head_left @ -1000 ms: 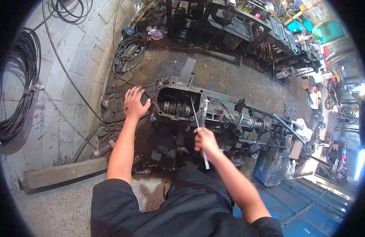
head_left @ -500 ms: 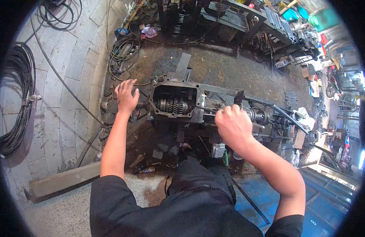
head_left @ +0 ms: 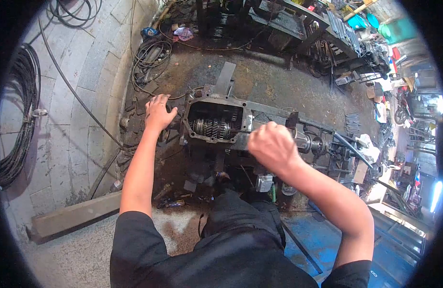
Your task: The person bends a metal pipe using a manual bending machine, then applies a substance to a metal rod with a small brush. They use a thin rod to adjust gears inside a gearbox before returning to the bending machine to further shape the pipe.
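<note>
An open metal gearbox housing [head_left: 209,99] sits in front of me, with a row of toothed gears [head_left: 214,128] visible inside. My left hand [head_left: 158,114] is at the housing's left end, thumb spread away from the curved fingers; nothing shows in its grasp. Whether it touches the shaft end beneath it is hard to tell. My right hand [head_left: 272,144] is closed in a fist just right of the opening. A thin metal rod [head_left: 240,131] runs from that fist over the housing's right rim toward the gears. The rod's other end is hidden by the hand.
A long steel frame [head_left: 267,109] carries the gearbox and more shaft parts [head_left: 319,144] to the right. Coiled cables [head_left: 152,60] lie against the left wall. A metal beam [head_left: 77,216] is at lower left. A workbench [head_left: 279,24] stands at the back.
My right hand has moved left, closer to the gearbox opening, and the rod with it. My left hand has turned slightly and stays by the left end. The view has shifted a little.
</note>
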### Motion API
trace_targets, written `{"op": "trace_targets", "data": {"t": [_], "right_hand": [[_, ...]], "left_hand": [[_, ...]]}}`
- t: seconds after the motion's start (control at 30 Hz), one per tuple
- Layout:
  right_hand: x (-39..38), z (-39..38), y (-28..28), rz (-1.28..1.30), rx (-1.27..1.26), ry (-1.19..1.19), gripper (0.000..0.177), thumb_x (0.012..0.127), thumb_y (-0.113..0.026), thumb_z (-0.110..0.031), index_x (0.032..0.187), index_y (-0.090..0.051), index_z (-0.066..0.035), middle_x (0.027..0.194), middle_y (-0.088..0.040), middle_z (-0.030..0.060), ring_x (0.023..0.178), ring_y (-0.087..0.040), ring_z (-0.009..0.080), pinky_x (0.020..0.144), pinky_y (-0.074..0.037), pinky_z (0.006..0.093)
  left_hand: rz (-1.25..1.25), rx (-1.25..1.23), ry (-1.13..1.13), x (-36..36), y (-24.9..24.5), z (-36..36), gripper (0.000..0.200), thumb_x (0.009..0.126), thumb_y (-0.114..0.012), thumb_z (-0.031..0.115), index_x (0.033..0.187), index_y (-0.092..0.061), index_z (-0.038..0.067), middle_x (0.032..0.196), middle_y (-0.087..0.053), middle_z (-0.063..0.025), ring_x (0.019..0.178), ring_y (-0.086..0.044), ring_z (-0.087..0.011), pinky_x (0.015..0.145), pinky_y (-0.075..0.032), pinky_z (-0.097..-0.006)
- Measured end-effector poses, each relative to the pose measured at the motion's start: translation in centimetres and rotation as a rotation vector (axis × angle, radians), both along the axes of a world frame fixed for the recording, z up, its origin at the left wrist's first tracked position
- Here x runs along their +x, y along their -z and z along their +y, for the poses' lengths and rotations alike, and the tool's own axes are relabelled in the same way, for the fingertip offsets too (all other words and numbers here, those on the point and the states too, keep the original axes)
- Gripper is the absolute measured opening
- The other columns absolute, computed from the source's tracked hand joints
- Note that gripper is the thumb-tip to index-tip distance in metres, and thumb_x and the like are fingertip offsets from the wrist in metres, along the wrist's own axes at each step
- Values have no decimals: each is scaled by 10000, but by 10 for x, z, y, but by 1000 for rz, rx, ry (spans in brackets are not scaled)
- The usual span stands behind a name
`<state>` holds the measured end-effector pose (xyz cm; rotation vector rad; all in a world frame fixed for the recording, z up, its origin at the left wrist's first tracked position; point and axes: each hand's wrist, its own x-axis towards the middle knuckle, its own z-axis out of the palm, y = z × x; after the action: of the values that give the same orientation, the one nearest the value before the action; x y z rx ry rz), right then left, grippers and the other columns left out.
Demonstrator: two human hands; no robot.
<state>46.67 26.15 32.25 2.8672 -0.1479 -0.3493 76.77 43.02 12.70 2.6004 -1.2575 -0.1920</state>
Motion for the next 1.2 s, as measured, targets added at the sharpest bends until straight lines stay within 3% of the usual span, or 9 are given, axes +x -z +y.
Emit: {"op": "trace_targets", "data": {"t": [0.1, 0.23, 0.53, 0.73, 0.83, 0.93, 1.07, 1.13, 1.2], "right_hand": [[14, 14, 5, -15, -221, -157, 79, 689, -645, -169, 631, -634, -116, 639, -636, 52, 647, -628, 172, 483, -440, 294], [22, -12, 0, 32, -5, -85, 105, 749, -632, -163, 666, -661, -105, 667, -659, 66, 678, -663, 210, 515, -494, 325], [-1, -20, -7, -24, 62, 10, 83, 729, -639, -146, 692, -678, -84, 688, -679, 107, 707, -692, 251, 551, -529, 347], [-3, -24, 3, -79, 46, -72, 90, 707, -644, -150, 655, -652, -77, 634, -659, 92, 664, -679, 241, 516, -513, 349], [2, -21, 10, -93, -50, -229, 97, 712, -649, -167, 636, -635, -108, 602, -633, 54, 604, -655, 222, 447, -481, 356], [-32, -65, 20, -236, 166, 56, 137, 758, -645, -197, 637, -633, -135, 609, -636, 47, 639, -681, 227, 497, -519, 357], [-6, -54, 15, -65, -12, -111, 38, 758, -648, -202, 731, -666, -182, 690, -669, 47, 679, -696, 221, 542, -542, 354], [-9, -56, 17, -85, -2, -161, 49, 767, -634, -196, 740, -675, -193, 702, -680, 59, 687, -702, 231, 542, -543, 354], [-31, -68, 22, -201, 147, 128, 90, 771, -626, -193, 698, -676, -180, 673, -680, 62, 678, -705, 235, 539, -543, 348]], "left_hand": [[16, 1, 0, -1, 0, 0, 570, 777, -682, 373, 1252, -595, 72, 1284, -565, -120, 1255, -471, -307, 1073, -323, -448], [38, -11, -15, -1, -2, -1, 543, 781, -680, 372, 1227, -610, 69, 1274, -575, -120, 1243, -483, -309, 1061, -340, -447], [43, -7, -27, -1, -3, 0, 533, 794, -668, 369, 1239, -609, 81, 1285, -577, -135, 1246, -486, -323, 1054, -353, -447], [52, -34, -33, -1, -2, 0, 528, 786, -672, 374, 1200, -629, 49, 1253, -595, -137, 1238, -490, -319, 1052, -358, -443], [39, 3, -5, -1, -5, -2, 538, 785, -668, 379, 1201, -625, 40, 1259, -592, -145, 1220, -506, -335, 1046, -376, -441], [79, 9, 9, -1, -6, -3, 541, 787, -667, 381, 1204, -621, 40, 1267, -589, -146, 1207, -522, -343, 1043, -394, -430], [132, 71, -30, -8, -11, -4, 546, 796, -655, 382, 1222, -613, 42, 1295, -576, -148, 1214, -526, -341, 1042, -411, -423], [54, -27, -5, -10, 0, 8, 553, 806, -639, 377, 1250, -599, 50, 1332, -555, -146, 1252, -504, -323, 1051, -410, -422], [34, -41, 12, -19, -2, 15, 557, 808, -627, 375, 1261, -589, 53, 1372, -524, -140, 1278, -483, -324, 1061, -408, -431]]}}
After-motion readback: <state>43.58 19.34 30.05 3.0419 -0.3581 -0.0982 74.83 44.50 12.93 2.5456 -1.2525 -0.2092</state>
